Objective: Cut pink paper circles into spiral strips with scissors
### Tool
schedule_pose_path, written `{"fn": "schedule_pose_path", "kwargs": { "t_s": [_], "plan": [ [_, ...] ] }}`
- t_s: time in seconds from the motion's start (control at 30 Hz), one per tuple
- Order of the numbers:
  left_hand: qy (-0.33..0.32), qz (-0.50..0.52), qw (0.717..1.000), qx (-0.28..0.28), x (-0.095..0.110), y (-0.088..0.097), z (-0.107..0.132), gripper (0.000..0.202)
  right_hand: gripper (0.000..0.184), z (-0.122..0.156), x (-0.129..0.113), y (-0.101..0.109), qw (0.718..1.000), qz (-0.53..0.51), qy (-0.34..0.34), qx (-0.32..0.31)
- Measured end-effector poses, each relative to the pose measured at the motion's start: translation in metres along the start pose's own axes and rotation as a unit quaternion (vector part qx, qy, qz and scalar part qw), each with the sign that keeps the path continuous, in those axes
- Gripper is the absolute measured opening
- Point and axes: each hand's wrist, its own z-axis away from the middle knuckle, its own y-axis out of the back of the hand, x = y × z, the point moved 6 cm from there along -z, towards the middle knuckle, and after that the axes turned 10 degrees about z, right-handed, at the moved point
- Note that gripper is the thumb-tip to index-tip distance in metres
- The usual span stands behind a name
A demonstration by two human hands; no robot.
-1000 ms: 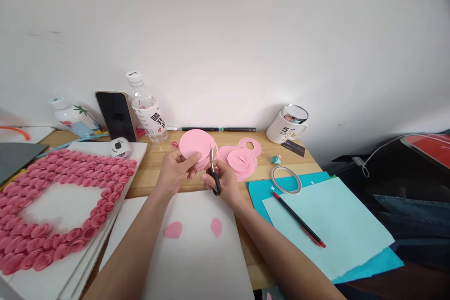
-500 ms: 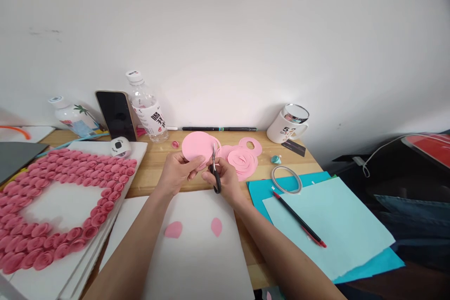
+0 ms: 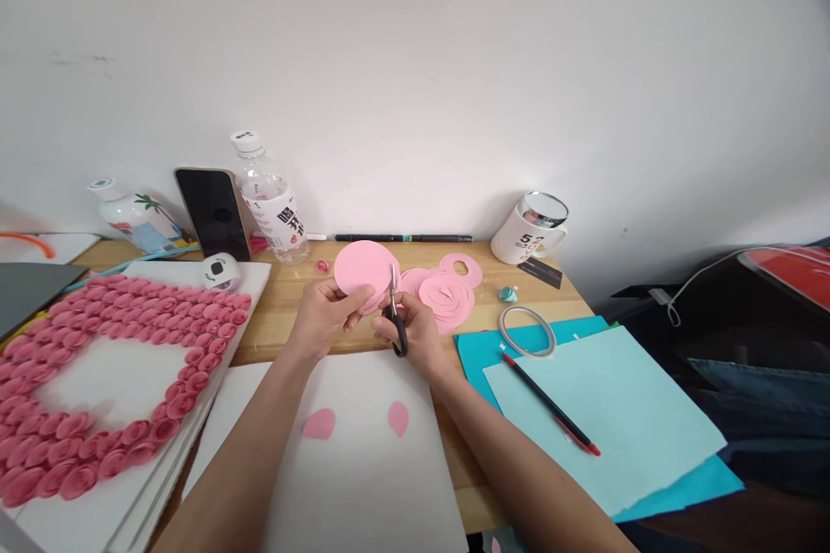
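Observation:
Pinched in my left hand (image 3: 329, 311) is a round piece of pink paper (image 3: 363, 266), held up over the table. My right hand (image 3: 413, 327) is closed around black-handled scissors (image 3: 397, 324), whose blades point away from me at the paper circle's right edge. Just beyond my right hand lie pink paper spirals (image 3: 444, 298) and a pink paper ring (image 3: 462, 265). Below my hands, a white board (image 3: 363, 484) carries two small pink paper pieces, a rounded one (image 3: 319, 423) and a petal-shaped one (image 3: 398, 419).
At left, rolled pink paper flowers (image 3: 162, 430) cover a white board. Behind stand a phone (image 3: 213, 212), a water bottle (image 3: 273, 212) and a mug (image 3: 526, 229). To the right are a tape roll (image 3: 528, 331), a red-black pen (image 3: 551, 402) and blue paper sheets (image 3: 609, 415).
A strip of pink paper that stood out beside the blades at the circle's right no longer shows there. Both hands stay almost in place, and the view has shifted very slightly.

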Motion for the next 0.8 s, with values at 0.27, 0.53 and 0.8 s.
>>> {"fn": "schedule_pose_path", "kwargs": {
  "t_s": [0.27, 0.53, 0.8],
  "plan": [
    [-0.007, 0.04, 0.999, 0.001, 0.006, -0.003, 0.001, 0.025, 0.037, 0.0, 0.0, -0.001, 1.0, 0.008, -0.003, 0.001],
    [-0.002, 0.005, 1.0, 0.005, 0.0, -0.001, 0.001, 0.027, 0.039, -0.001, 0.001, -0.002, 1.0, -0.004, 0.009, -0.019],
    [0.005, -0.013, 1.0, -0.011, 0.008, -0.003, 0.003, 0.024, 0.042, -0.001, -0.009, 0.001, 0.999, 0.014, 0.037, -0.016]
  ]
}}
